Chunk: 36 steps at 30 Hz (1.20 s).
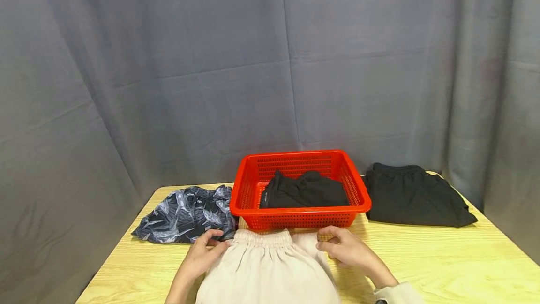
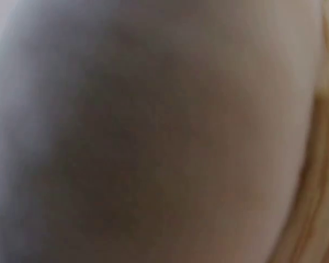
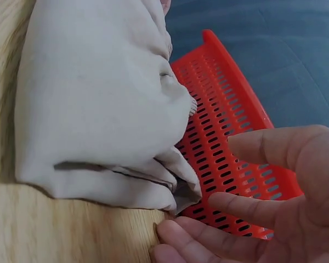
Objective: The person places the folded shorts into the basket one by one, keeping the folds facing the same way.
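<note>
A pair of cream shorts with a gathered elastic waistband lies on the table in front of the basket. At the waistband's left side is my left hand, thumb and forefinger parted, the thumb tip at the cloth's edge. My right hand is beside the other end of the waistband. In the right wrist view its fingers are spread and loosely bent, holding nothing, close to a folded corner of the shorts. A blurred close surface fills most of the left wrist view and hides the left fingers.
Behind the shorts stands a red plastic basket with black clothing inside. Dark patterned shorts lie to its left, a folded black garment to its right. A grey curtain hangs behind the wooden table.
</note>
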Tool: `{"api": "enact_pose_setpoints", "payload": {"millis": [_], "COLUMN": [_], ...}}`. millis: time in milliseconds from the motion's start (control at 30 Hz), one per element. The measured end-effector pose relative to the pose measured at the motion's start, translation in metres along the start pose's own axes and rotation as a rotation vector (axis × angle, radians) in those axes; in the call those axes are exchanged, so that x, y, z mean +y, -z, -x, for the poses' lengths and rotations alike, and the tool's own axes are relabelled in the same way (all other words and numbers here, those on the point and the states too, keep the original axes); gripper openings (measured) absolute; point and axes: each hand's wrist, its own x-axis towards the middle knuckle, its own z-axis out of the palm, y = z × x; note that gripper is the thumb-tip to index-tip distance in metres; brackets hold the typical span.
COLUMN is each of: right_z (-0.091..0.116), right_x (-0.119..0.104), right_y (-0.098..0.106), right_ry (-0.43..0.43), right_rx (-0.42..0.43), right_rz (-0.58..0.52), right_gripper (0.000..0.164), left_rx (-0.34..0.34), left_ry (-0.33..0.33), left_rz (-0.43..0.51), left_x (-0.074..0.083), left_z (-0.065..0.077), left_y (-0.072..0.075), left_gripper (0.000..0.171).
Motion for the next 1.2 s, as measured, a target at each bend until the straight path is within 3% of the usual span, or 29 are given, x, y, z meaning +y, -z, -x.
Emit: {"api": "enact_pose_setpoints", "payload": {"millis": [200, 467, 800, 1067, 1200], "right_z": [0.0, 0.0, -0.003, -0.006, -0.007], "right_x": [0.001, 0.0, 0.002, 0.004, 0.005], "right_y": [-0.002, -0.009, -0.016, -0.023, -0.024], "right_ry": [-0.015, -0.045, -0.023, 0.125, 0.159], "right_rx": [-0.035, -0.036, -0.149, -0.239, -0.272], "right_rz": [-0.078, -0.103, -0.198, -0.22, -0.237], "right_gripper": [0.05, 0.05, 0.055, 0.058, 0.059], "left_rx": [-0.046, -0.137, -0.256, -0.265, -0.298], "left_ry": [0.07, 0.16, 0.141, 0.051, 0.042], "left_rz": [0.084, 0.182, 0.366, 0.306, 0.338], "left_x": [0.001, 0.001, 0.004, 0.009, 0.01], "left_z": [-0.001, 0.001, 0.003, 0.004, 0.005], "left_y": [-0.002, 0.001, -0.001, 0.0, 0.002], "left_gripper": [0.04, 0.048, 0.06, 0.064, 0.068]}}
